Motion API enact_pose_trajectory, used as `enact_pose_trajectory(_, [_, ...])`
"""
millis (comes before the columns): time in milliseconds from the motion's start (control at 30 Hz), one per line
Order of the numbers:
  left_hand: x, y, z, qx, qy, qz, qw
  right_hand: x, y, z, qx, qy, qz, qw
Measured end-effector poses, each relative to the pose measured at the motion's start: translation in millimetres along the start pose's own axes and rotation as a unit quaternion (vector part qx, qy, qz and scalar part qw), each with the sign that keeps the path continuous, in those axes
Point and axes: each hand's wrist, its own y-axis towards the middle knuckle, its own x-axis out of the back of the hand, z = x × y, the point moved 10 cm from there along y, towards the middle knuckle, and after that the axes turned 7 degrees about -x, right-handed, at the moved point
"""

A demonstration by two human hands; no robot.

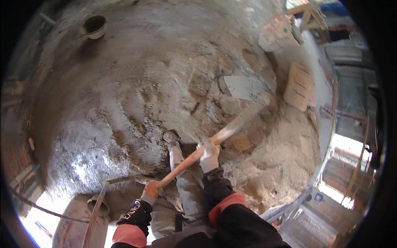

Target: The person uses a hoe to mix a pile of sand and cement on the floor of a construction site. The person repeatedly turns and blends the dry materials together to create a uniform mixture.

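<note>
I hold a long wooden-handled shovel [231, 126] with both hands. My left hand [150, 189], in an orange glove, grips the near end of the handle. My right hand [209, 155], in a whitish glove, grips the shaft further up. The pale blade [244, 87] rests on a heap of grey mortar and sand [264, 165] spread over the floor. My leg and dusty boot [173, 142] stand at the heap's edge, just left of the handle.
A round bucket [95, 27] stands at the far left. A cement sack [275, 33] and a cardboard piece [298, 84] lie at the far right. A grey drum [76, 225] with a pipe sits near my left. Wet grey concrete floor [124, 95] stretches ahead.
</note>
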Motion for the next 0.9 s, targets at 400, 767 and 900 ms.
enact_pose_trajectory(400, [12.9, -133.4, 11.1, 0.246, -0.102, -0.039, 0.963, -146.0, -25.6, -237.8, -0.270, -0.224, 0.265, 0.898])
enact_pose_trajectory(767, [177.2, -90.0, 98.3, 0.283, -0.031, -0.407, 0.868, -252.5, -167.5, -416.8, -0.281, -0.415, 0.369, 0.783])
enact_pose_trajectory(900, [97.1, -61.0, 112.6, 0.334, -0.244, -0.274, 0.868, -243.2, -156.1, -426.6, -0.140, -0.603, 0.363, 0.696])
